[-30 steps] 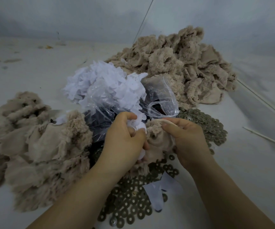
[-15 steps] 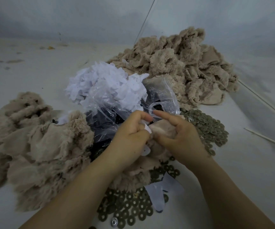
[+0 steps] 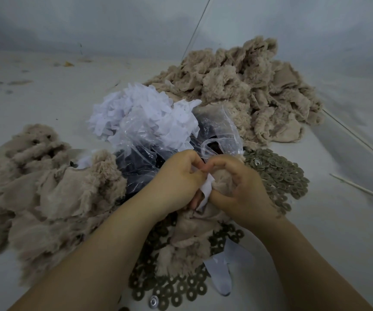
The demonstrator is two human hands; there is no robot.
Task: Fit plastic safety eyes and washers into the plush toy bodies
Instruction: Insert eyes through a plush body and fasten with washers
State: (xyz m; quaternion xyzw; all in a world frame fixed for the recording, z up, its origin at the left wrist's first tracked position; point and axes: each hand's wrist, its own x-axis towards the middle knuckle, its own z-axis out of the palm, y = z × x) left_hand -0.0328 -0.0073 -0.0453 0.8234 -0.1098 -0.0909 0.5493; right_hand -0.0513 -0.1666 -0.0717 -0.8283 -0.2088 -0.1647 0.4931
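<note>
Hands (image 3: 176, 180) (image 3: 241, 187) curled, pinching beige plush body (image 3: 194, 234) and white patch (image 3: 207, 187).

Beige plush bodies (image 3: 244, 90), white fabric scraps (image 3: 140, 113), olive-grey washers (image 3: 279, 176), off-white table (image 3: 35, 104).

Beige plush body (image 3: 194, 227) crumpled inside-out over the scattered olive washers (image 3: 279, 173) (flat rings, spread on the table), white fabric scrap (image 3: 206, 187) lying against its top.
</note>
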